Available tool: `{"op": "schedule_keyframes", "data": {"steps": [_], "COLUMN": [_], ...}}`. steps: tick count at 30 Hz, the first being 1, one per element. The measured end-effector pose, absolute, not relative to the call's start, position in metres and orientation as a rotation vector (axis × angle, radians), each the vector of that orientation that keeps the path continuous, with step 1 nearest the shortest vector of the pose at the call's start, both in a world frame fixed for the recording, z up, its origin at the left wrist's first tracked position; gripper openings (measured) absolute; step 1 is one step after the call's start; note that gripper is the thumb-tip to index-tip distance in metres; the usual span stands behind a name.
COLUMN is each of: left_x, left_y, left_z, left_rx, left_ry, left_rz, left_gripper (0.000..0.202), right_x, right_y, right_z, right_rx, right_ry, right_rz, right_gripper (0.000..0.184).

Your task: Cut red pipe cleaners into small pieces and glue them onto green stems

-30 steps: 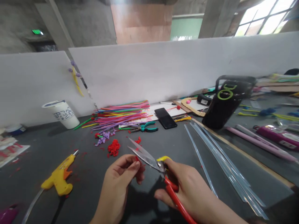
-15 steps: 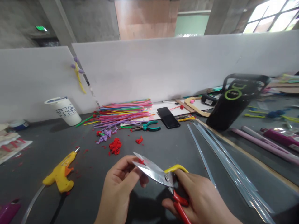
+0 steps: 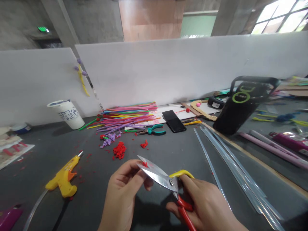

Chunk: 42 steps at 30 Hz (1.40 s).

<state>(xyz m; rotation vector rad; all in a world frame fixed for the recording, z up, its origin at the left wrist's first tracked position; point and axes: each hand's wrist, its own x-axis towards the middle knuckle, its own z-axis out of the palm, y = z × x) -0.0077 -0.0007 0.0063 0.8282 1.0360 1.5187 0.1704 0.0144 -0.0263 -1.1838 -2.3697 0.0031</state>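
Note:
My right hand (image 3: 204,200) is closed round the red and yellow handles of a pair of scissors (image 3: 160,178), whose blades point up and left and stand slightly apart. Between the blades, near their tips, shows a small red piece (image 3: 145,164). My left hand (image 3: 127,187) pinches that piece, its fingertips right beside the blades and partly hidden by them. Beyond the hands lie a pile of red bits (image 3: 119,150), a smaller red clump (image 3: 144,144) and a scatter of purple bits (image 3: 109,140).
A yellow glue gun (image 3: 63,179) lies at left, near a white cup (image 3: 68,115). Farther back are colourful pipe cleaners (image 3: 127,117), teal-handled pliers (image 3: 154,129) and a phone (image 3: 174,121). Clear glue sticks (image 3: 231,163) and a black bottle (image 3: 237,110) occupy the right side.
Almost nothing differs. Both hands and the scissors keep nearly the same pose, and the whole view has shifted very slightly.

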Motion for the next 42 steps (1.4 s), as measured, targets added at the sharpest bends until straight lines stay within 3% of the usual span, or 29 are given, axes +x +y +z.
{"op": "schedule_keyframes", "data": {"steps": [29, 34, 42], "left_x": [-0.014, -0.011, 0.000], "left_y": [0.000, 0.003, 0.002], "left_z": [0.002, 0.004, -0.004], "left_rx": [0.835, 0.793, 0.803], "left_ry": [1.087, 1.073, 0.911], "left_rz": [1.537, 1.420, 0.941], "left_gripper": [0.003, 0.006, 0.010], "right_x": [0.170, 0.168, 0.154], "right_y": [0.018, 0.021, 0.028], "right_z": [-0.030, -0.018, 0.009], "right_rx": [-1.215, -1.405, -1.250], "right_ry": [-2.350, -2.167, -1.577], "right_rz": [0.029, 0.598, 1.569], "right_gripper": [0.041, 0.032, 0.013]}}
